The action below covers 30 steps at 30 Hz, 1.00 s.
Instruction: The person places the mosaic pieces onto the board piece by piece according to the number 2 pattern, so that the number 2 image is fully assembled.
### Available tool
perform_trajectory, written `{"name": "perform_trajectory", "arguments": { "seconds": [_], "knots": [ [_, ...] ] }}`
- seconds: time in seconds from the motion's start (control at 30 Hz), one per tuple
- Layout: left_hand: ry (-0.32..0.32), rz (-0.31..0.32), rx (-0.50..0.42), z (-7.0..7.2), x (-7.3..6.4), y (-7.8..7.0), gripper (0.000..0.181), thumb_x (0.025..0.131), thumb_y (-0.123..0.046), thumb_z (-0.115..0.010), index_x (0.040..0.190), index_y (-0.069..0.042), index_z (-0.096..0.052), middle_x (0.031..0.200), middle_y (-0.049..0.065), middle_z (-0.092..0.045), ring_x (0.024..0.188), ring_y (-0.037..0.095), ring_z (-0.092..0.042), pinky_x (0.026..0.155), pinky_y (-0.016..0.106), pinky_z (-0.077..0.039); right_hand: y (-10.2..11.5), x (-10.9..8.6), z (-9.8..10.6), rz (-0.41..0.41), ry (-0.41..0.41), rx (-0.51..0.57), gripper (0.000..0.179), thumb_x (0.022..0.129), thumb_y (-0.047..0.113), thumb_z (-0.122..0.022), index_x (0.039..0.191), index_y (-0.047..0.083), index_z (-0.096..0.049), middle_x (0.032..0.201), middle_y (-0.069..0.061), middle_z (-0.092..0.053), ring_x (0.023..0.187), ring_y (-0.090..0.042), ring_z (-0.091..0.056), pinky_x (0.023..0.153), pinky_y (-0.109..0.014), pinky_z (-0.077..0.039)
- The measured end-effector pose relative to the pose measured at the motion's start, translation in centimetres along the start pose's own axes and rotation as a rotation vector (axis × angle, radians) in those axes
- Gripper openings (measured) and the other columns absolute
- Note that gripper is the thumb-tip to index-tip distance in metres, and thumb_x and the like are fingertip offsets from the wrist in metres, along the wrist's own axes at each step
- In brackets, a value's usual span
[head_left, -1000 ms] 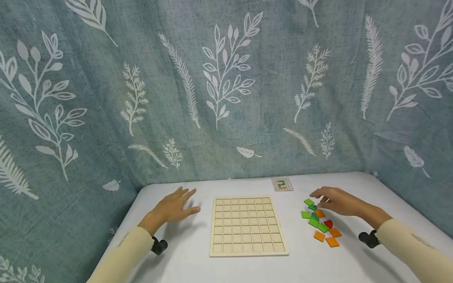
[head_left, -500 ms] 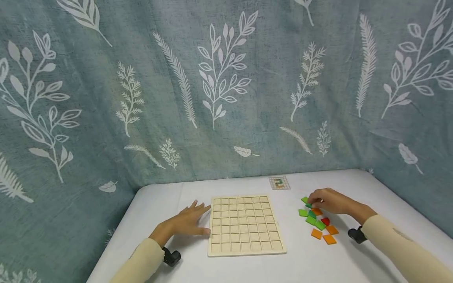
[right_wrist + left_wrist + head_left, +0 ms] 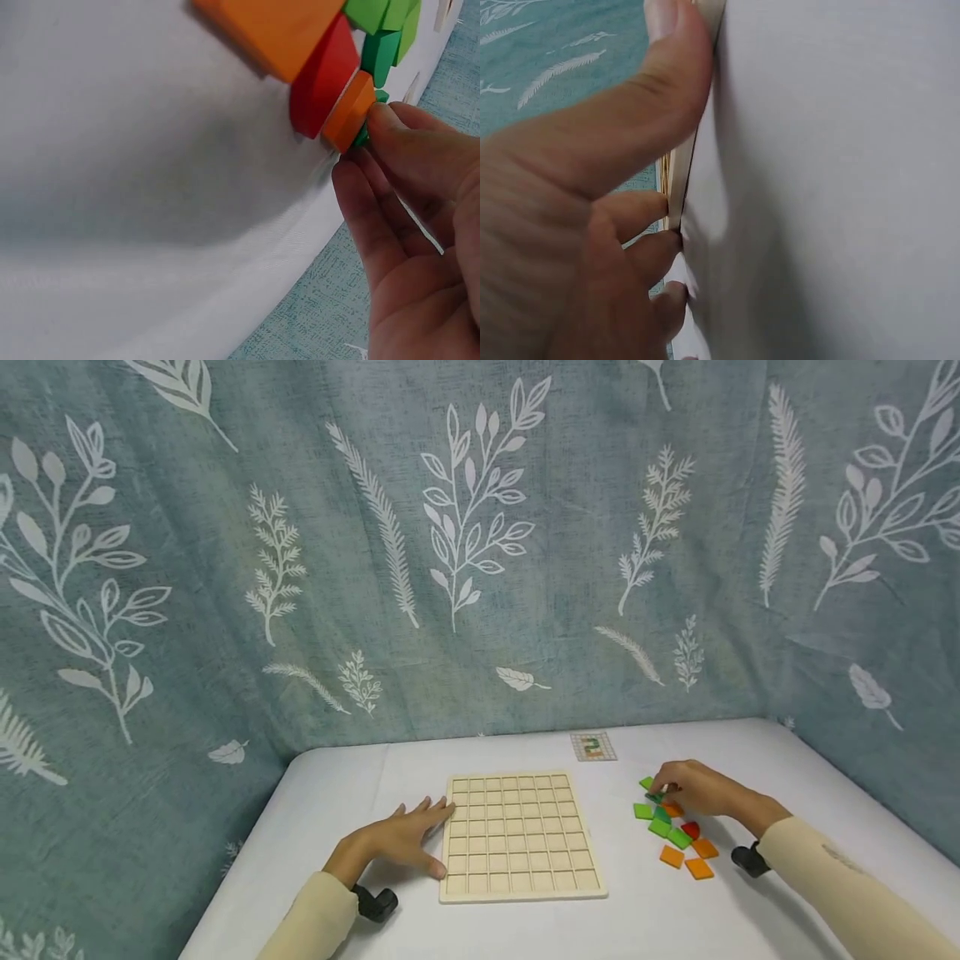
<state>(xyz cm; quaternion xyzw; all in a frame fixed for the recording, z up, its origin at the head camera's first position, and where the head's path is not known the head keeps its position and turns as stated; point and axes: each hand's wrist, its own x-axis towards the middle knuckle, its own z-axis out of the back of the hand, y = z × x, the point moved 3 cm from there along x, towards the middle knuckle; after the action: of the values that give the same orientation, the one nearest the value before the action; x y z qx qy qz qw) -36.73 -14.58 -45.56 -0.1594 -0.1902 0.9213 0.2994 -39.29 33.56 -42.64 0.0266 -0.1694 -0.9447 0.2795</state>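
Note:
A pale wooden grid board [image 3: 517, 835] lies flat on the white table. My left hand [image 3: 401, 839] rests at its left edge with fingers spread; in the left wrist view the thumb [image 3: 667, 82] and fingertips touch the board's rim [image 3: 681, 169]. To the right, my right hand [image 3: 697, 789] reaches down into a loose group of coloured tiles. It pinches a dark green tile [image 3: 362, 136] between thumb and fingers, mostly hidden behind an orange tile [image 3: 349, 112]. A red piece [image 3: 326, 75] and another dark green tile [image 3: 381, 56] lie close by.
Light green tiles [image 3: 680, 837] and orange tiles [image 3: 700, 868] lie nearer the table's front. A small printed grid card [image 3: 592, 747] with a coloured figure lies behind the board. A patterned blue-green cloth [image 3: 480, 568] hangs behind the table [image 3: 525, 935].
My left hand has moved right, from beside the board onto its left edge. My right hand has come down into the tiles and taken hold of a dark green one.

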Motion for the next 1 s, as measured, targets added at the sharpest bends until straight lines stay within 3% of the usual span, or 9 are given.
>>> {"name": "perform_trajectory", "arguments": {
  "seconds": [0.33, 0.57, 0.8, 1.0],
  "knots": [
    [-0.025, -0.015, -0.029, -0.46, -0.19, -0.27, 0.110, 0.076, -0.057, -0.079, 0.160, -0.012, -0.024, 0.168, 0.013, -0.016, 0.155, 0.041, -0.008, 0.121, 0.069, -0.002, -0.18, 0.04, -0.29, -0.036, 0.003, -0.015, 0.015, 0.090, 0.001, -0.070, 0.099, 0.011, -0.076, 0.099, -0.001, -0.069, 0.088, -0.012, -0.064, 0.078, -0.032, -0.059],
    [-0.023, 0.007, -0.022, -0.43, -0.19, -0.36, 0.109, 0.076, -0.054, -0.080, 0.160, -0.011, -0.024, 0.167, 0.013, -0.016, 0.155, 0.040, -0.009, 0.121, 0.068, -0.002, -0.06, 0.53, -0.58, 0.030, 0.013, -0.040, 0.018, 0.089, 0.005, -0.072, 0.106, 0.010, -0.077, 0.102, -0.002, -0.070, 0.094, -0.019, -0.067, 0.079, -0.033, -0.059],
    [-0.024, -0.010, -0.013, -0.41, -0.05, -0.48, 0.107, 0.078, -0.055, -0.079, 0.160, -0.013, -0.023, 0.168, 0.012, -0.015, 0.156, 0.039, -0.009, 0.122, 0.068, -0.002, 0.09, 0.33, -0.61, 0.027, 0.026, -0.041, 0.020, 0.088, 0.009, -0.074, 0.108, 0.009, -0.077, 0.096, 0.002, -0.066, 0.086, -0.008, -0.062, 0.073, -0.024, -0.055],
    [-0.025, -0.004, -0.007, -0.40, -0.29, -0.06, 0.107, 0.079, -0.056, -0.077, 0.161, -0.014, -0.022, 0.168, 0.011, -0.015, 0.156, 0.038, -0.008, 0.122, 0.067, -0.002, -0.02, 0.91, -0.51, 0.044, 0.023, -0.030, 0.019, 0.088, 0.008, -0.074, 0.106, 0.008, -0.077, 0.096, 0.001, -0.065, 0.085, -0.010, -0.063, 0.073, -0.026, -0.057]
  ]
}}
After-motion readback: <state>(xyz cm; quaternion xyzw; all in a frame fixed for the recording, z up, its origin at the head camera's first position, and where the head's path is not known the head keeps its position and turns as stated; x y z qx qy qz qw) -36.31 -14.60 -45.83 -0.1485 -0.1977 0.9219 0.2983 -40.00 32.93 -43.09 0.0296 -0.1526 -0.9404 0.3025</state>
